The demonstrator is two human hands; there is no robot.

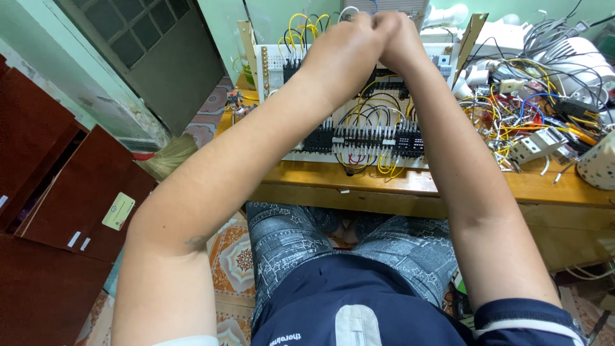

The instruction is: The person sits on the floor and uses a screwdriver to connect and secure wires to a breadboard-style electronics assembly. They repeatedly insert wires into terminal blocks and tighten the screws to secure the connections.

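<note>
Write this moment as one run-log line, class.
left hand: against right, at panel top | right hand: same spot | wiring panel: propped on wooden bench | grip: unclear

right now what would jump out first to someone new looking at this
Both forearms stretch up the middle, the left hand and right hand pressed together at the top of a white wiring panel with black terminal blocks and yellow wires. Right of it, a tangle of loose wires covers the wooden bench.

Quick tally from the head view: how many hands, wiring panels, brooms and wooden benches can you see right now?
Hands: 2, left hand and right hand, pressed together
Wiring panel: 1
Broom: 1
Wooden bench: 1
Total: 5
</note>
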